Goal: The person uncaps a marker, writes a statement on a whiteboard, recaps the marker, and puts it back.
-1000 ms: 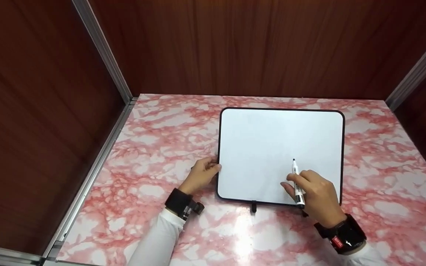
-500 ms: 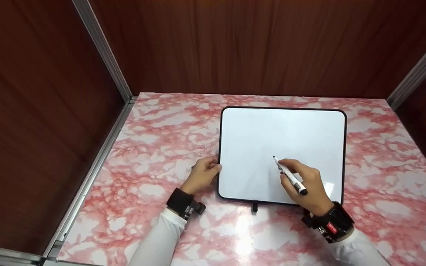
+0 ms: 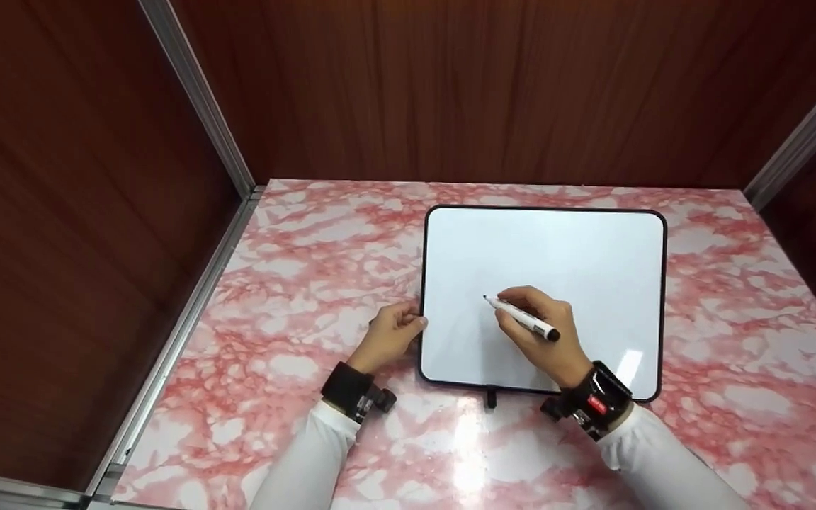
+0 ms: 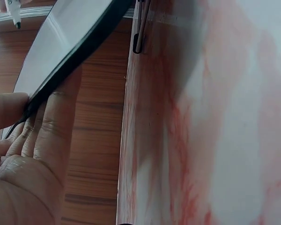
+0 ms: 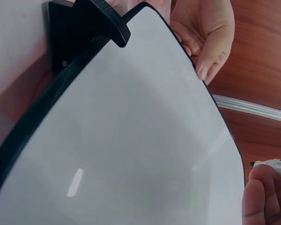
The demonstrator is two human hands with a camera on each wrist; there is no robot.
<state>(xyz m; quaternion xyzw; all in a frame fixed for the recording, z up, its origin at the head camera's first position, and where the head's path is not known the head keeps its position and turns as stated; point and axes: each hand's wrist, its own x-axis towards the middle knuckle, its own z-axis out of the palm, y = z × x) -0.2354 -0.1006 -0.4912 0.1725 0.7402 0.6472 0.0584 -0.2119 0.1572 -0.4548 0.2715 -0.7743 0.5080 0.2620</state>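
A whiteboard [image 3: 592, 269] with a thin black frame stands tilted back on the table, its surface blank. My left hand [image 3: 388, 336] grips the board's left edge; in the left wrist view the thumb [image 4: 9, 110] lies on the front and the fingers [image 4: 54, 122] reach behind. My right hand [image 3: 542, 333] holds a white marker [image 3: 521, 316] like a pen, uncapped, its dark tip pointing up and left over the left-middle part of the board. In the right wrist view the marker [image 5: 274, 165] shows only in part, at the right edge above the curled fingers.
Black stand feet [image 3: 491, 397] support the board's lower edge, and a black bracket [image 5: 103, 21] clasps it in the right wrist view. The table [image 3: 295, 283] has a red-and-white marbled top. Dark wood panels [image 3: 450, 92] with metal rails enclose it at the back and sides.
My right hand has moved left across the board with the marker, which has swung from nearly upright to slanting left. My left hand keeps its grip on the edge.
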